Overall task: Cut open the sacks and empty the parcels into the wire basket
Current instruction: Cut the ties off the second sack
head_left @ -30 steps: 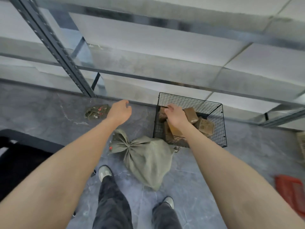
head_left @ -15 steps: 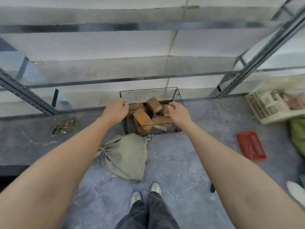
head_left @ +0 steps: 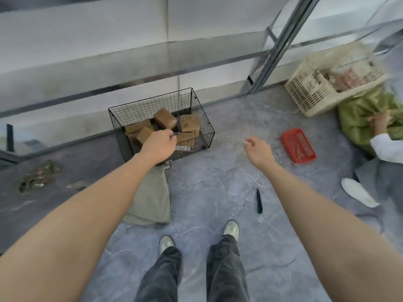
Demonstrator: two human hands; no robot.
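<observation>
Several brown parcels (head_left: pixel 165 118) sit in wire basket (head_left: pixel 152 105) on floor. L hand (head_left: pixel 160 146) over its front rim, fingers curled; can't tell if they hold anything. R hand (head_left: pixel 259 149) to basket's right, fingers loosely curled, holding nothing. Grey-green sack (head_left: pixel 150 199) lies on floor against basket front, partly under L forearm. Slim black tool (head_left: pixel 259 201) on floor nr R arm.

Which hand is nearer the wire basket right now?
Left. The left hand is over the front rim of the wire basket; the right hand hangs off to its right, above the floor.
</observation>
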